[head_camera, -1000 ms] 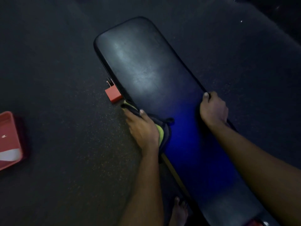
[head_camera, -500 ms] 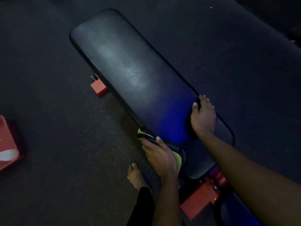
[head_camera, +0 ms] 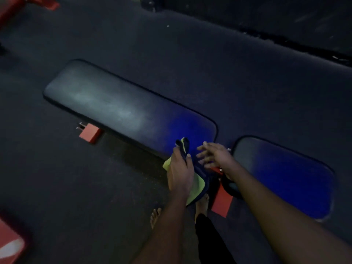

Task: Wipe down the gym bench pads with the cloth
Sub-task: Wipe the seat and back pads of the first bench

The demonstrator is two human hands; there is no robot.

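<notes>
A long black bench pad (head_camera: 118,109) runs from upper left toward the centre, lit blue at its near end. A shorter seat pad (head_camera: 282,174) lies to its right across a gap. My left hand (head_camera: 180,172) grips a yellow-green cloth with a dark border (head_camera: 196,185), lifted just off the long pad's near corner. My right hand (head_camera: 215,155) hovers beside it over the gap, fingers spread and holding nothing.
Red frame parts of the bench show under the long pad (head_camera: 89,133) and below the gap (head_camera: 222,202). My bare feet (head_camera: 156,216) stand on the dark rubber floor (head_camera: 76,187). Red equipment sits at the lower left (head_camera: 9,244) and upper left (head_camera: 22,4).
My right hand let go of the long pad's far edge and came over beside the cloth with fingers spread. My left hand lifted the cloth off the pad's side. The view pulled back, showing both pads.
</notes>
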